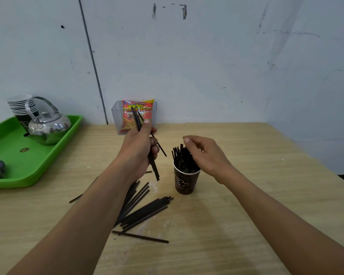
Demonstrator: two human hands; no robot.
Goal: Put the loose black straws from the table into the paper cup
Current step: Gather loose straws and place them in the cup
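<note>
Currently left hand (141,143) grips straw bundle (155,169) beside paper cup (185,182) — right hand (207,155) curled over cup's straws (182,157), grip unclear. Loose straws (147,212) on desk (246,195). Risk: packed cup tips on insertion.

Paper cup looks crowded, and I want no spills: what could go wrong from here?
The paper cup is packed with straws, and the right hand is at their tops, not on its wall; pushing in the bundle that the left hand grips could tip it. One straw in that bundle sticks out askew and may drop.
</note>
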